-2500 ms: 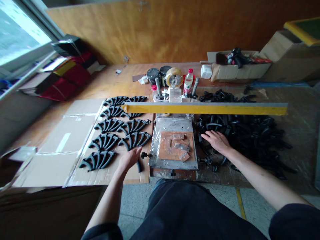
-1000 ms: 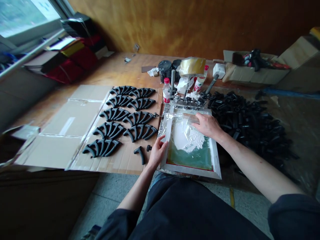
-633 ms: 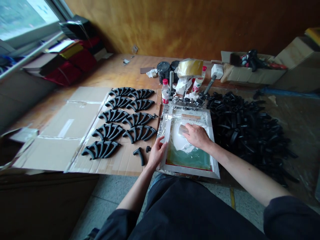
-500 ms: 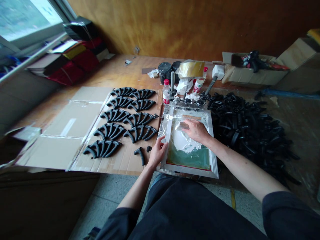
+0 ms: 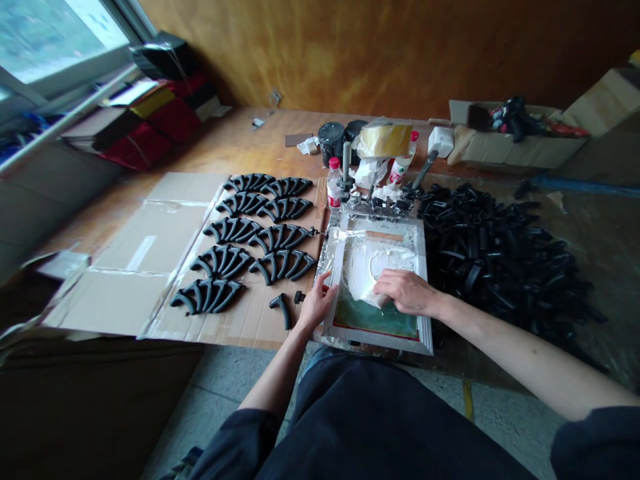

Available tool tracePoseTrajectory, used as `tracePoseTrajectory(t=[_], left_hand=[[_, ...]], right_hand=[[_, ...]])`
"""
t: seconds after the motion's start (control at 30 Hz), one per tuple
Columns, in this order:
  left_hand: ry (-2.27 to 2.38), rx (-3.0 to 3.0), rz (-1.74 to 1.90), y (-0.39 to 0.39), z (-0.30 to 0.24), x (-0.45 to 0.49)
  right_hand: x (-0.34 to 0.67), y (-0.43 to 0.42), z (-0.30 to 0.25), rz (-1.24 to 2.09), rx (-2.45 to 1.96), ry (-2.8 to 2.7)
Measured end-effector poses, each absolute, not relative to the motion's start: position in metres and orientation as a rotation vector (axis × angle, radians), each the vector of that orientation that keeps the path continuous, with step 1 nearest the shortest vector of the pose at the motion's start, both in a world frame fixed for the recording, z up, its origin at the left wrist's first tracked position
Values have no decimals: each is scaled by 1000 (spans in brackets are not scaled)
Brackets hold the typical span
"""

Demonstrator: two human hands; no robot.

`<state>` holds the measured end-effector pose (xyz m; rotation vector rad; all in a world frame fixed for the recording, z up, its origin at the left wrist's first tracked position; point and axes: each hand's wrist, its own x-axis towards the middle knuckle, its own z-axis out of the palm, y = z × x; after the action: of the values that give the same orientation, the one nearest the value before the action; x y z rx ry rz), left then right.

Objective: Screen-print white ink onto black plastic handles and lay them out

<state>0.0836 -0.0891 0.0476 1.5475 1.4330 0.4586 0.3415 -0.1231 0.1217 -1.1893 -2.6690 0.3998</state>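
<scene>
A silver-framed printing screen [image 5: 424, 287] lies flat in front of me, its green mesh smeared with white ink [image 5: 370, 263]. My right hand [image 5: 407, 293] is closed on a small squeegee, mostly hidden under the fingers, at the near part of the white ink. My left hand [image 5: 319, 303] grips the screen frame's left edge. A single black curved plastic part [image 5: 281, 309] lies on the cardboard just left of my left hand.
Rows of black curved parts [image 5: 250, 233] lie on flattened cardboard [image 5: 140, 267]. A big heap of black parts [image 5: 505, 253] fills the right side. Bottles, cans and a tape roll [image 5: 385, 140] stand behind the screen. A cardboard box [image 5: 505, 150] sits far right.
The screen frame, raised 2.5 s ago, now lies flat. My right hand has pulled the squeegee from the far part of the mesh toward me. My left hand stays on the frame's edge.
</scene>
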Motion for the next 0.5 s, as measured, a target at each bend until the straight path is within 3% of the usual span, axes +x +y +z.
tracePoseTrajectory(t=[0.33,0.5], left_hand=[[1429,1402,559,-92,59,86],[1383,1345,562,-92,70,85]], right_hand=[[336,-131,101,295,-1251,-2437],[337,-109,122,350,-1381,-2431]])
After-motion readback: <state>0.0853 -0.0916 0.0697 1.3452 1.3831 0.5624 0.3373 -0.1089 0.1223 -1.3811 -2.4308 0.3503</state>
